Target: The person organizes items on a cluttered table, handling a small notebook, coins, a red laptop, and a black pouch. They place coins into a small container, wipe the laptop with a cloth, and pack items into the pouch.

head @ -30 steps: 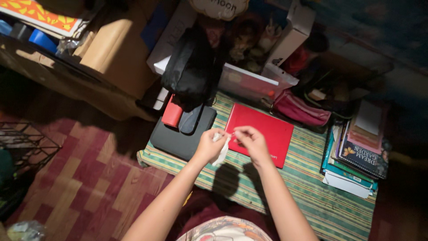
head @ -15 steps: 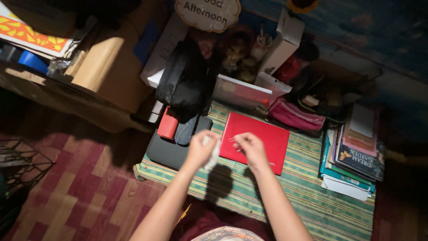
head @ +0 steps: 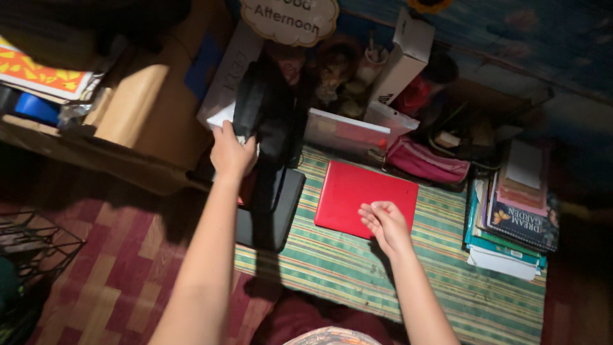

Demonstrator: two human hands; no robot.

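My left hand (head: 231,151) reaches to the back left, fingers curled, against a hanging black bag (head: 268,105) and a white box edge (head: 220,116). A pale scrap shows at its fingers. Just under it lie a red object, mostly hidden, and a flat black case (head: 274,214). My right hand (head: 384,223) hovers with fingers curled shut over the near right corner of a flat red laptop (head: 354,191); nothing shows in it. Laptop and case lie on a green striped mat (head: 383,275).
A stack of books (head: 514,223) sits on the mat's right. Behind the laptop are a pink pouch (head: 429,161), a clear plastic box (head: 348,131) and a white carton (head: 405,51). Cardboard boxes (head: 143,108) fill the left; a wire rack (head: 35,246) stands lower left.
My hands have come apart. The left hand moved up and left from the mat to the black bag, carrying the white scrap. The right hand dropped slightly toward the laptop's near corner.
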